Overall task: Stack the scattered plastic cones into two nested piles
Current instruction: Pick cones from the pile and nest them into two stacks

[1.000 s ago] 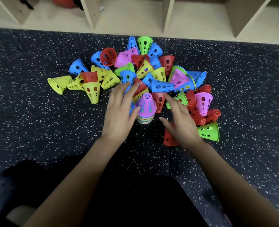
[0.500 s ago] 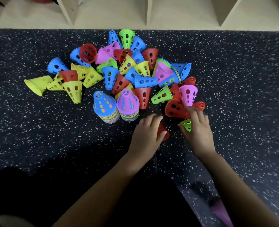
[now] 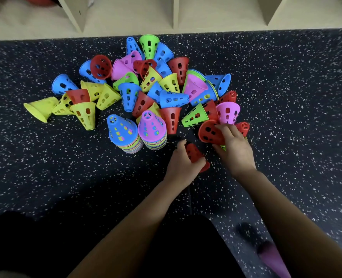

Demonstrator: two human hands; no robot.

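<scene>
Two piles stand side by side and touching at the near edge of the heap: blue-topped pile (image 3: 123, 133) on the left, pink-topped pile (image 3: 153, 129) on the right, both upright with narrow ends up and many coloured rims showing at the base. Left hand (image 3: 183, 163) sits near, in front of and to the right of the piles, fingers curled round a red cone (image 3: 195, 154) that lies tilted with its narrow end pointing away from the person. Right hand (image 3: 236, 149) is just beside it, further right, thumb and fingers pinching the wide rim of a second red cone (image 3: 209, 133) whose open mouth faces left. A sliver of green cone (image 3: 223, 147) shows under the right palm; can't tell if the hand touches it, mostly hidden. Loose cones (image 3: 152, 81) in blue, red, yellow, green and pink lie tumbled on their sides behind the piles, spreading left to a yellow cone (image 3: 40, 109) and right to a pink cone (image 3: 227, 113) just beyond the right fingertips. Another green one, the lying green cone (image 3: 195, 116), sits between the pink-topped pile and the second red cone. Everything is on a dark speckled floor (image 3: 65, 167); pale shelf dividers (image 3: 74, 13) run along the top edge.
</scene>
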